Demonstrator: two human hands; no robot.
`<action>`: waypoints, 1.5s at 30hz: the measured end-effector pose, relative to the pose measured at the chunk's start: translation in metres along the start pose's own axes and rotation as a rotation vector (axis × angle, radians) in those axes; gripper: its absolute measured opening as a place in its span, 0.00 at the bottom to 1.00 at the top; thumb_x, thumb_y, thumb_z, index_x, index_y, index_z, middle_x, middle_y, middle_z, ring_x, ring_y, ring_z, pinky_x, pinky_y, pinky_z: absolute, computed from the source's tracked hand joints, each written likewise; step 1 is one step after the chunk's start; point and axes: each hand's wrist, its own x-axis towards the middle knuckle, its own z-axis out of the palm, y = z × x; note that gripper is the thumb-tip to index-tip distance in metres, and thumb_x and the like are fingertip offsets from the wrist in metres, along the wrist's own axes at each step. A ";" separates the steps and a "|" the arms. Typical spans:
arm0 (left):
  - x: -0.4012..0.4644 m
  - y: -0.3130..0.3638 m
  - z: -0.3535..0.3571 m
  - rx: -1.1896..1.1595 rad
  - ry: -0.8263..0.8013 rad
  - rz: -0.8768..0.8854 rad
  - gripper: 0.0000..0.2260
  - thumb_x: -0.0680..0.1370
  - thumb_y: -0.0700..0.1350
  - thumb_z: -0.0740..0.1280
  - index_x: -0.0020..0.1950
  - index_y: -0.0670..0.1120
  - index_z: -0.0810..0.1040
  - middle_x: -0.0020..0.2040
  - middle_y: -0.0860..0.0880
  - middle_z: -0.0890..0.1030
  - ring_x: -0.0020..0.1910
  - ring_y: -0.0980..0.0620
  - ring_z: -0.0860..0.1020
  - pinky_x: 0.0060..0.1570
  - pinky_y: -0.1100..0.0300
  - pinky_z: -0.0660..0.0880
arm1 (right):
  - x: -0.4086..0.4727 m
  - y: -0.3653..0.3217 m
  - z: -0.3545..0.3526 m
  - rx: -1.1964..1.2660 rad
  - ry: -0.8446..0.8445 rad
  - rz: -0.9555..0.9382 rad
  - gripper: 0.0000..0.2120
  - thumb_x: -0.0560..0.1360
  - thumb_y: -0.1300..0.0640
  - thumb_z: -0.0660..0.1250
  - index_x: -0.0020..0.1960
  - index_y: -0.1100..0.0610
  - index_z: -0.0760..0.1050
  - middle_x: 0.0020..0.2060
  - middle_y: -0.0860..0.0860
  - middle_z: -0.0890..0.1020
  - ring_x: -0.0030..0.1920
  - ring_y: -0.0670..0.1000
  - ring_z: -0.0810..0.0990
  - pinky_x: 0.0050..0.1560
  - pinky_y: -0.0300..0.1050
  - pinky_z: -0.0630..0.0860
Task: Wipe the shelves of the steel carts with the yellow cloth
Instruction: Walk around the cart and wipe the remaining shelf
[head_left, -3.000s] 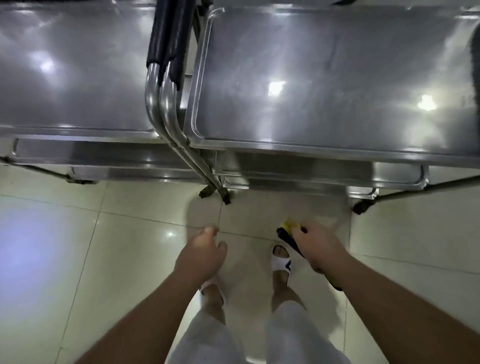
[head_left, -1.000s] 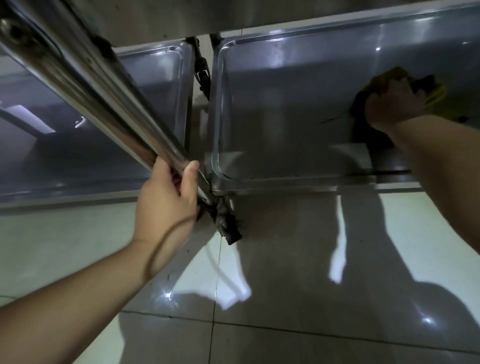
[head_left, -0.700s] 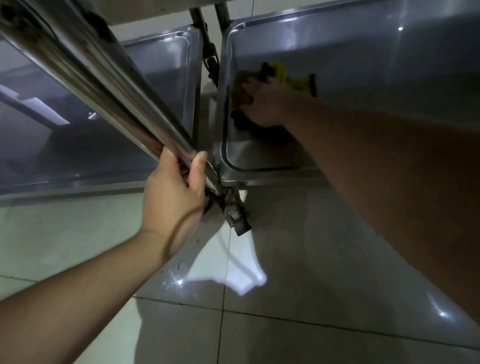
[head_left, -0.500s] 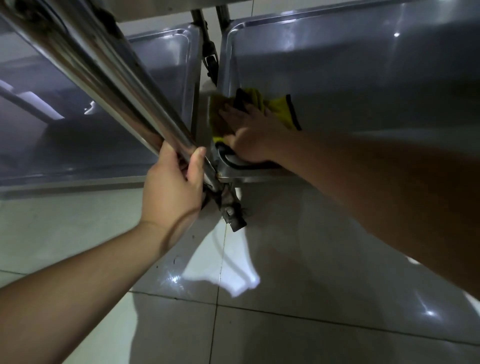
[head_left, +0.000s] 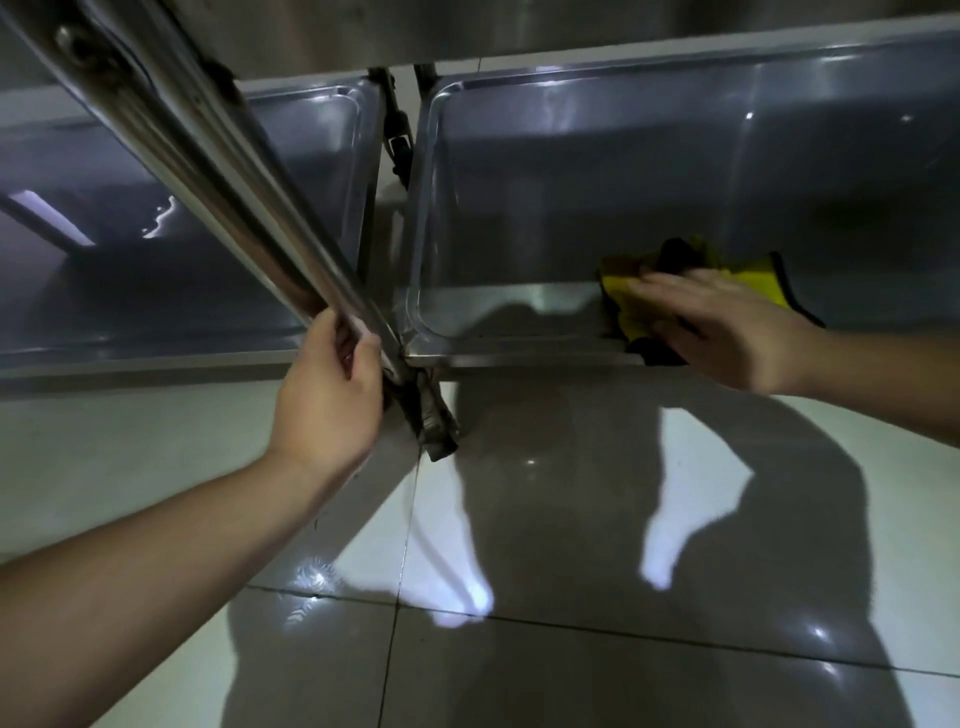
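Two steel carts stand side by side, seen from low down. The yellow cloth (head_left: 631, 299), edged in black, lies on the right cart's bottom shelf (head_left: 571, 171) near its front rim. My right hand (head_left: 727, 327) presses flat on the cloth with straight fingers. My left hand (head_left: 332, 400) grips the slanted steel leg tube (head_left: 208, 156) just above its foot. The left cart's bottom shelf (head_left: 156, 291) is partly hidden behind that tube.
An upper shelf's underside (head_left: 571, 26) hangs close overhead. A caster bracket (head_left: 436, 421) sticks out below the tube at the shelf corner. Glossy tiled floor (head_left: 571, 597) spreads in front. A narrow gap with a strut (head_left: 397, 140) separates the two carts.
My right hand has swept the cloth from the shelf's front-left corner rightward along the front rim. My left hand keeps its hold on the tube.
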 end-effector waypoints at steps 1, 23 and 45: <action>-0.003 -0.005 0.004 -0.004 -0.022 -0.038 0.08 0.83 0.51 0.63 0.59 0.52 0.78 0.50 0.57 0.84 0.50 0.54 0.81 0.51 0.57 0.75 | -0.004 0.004 0.000 0.009 -0.009 0.005 0.29 0.80 0.45 0.58 0.80 0.48 0.68 0.78 0.52 0.70 0.74 0.62 0.71 0.74 0.59 0.68; 0.012 0.141 0.199 0.416 -0.224 0.478 0.16 0.81 0.51 0.61 0.64 0.45 0.79 0.58 0.39 0.80 0.56 0.35 0.76 0.58 0.46 0.73 | -0.051 0.092 -0.017 -0.032 0.181 0.274 0.24 0.81 0.42 0.56 0.75 0.45 0.72 0.77 0.45 0.71 0.76 0.55 0.69 0.73 0.55 0.68; 0.010 0.130 0.223 0.654 -0.105 0.466 0.23 0.80 0.52 0.56 0.71 0.42 0.75 0.65 0.36 0.78 0.61 0.33 0.75 0.62 0.42 0.72 | 0.062 0.069 -0.035 -0.036 -0.077 0.072 0.28 0.85 0.38 0.52 0.83 0.43 0.56 0.83 0.42 0.55 0.83 0.51 0.51 0.80 0.55 0.48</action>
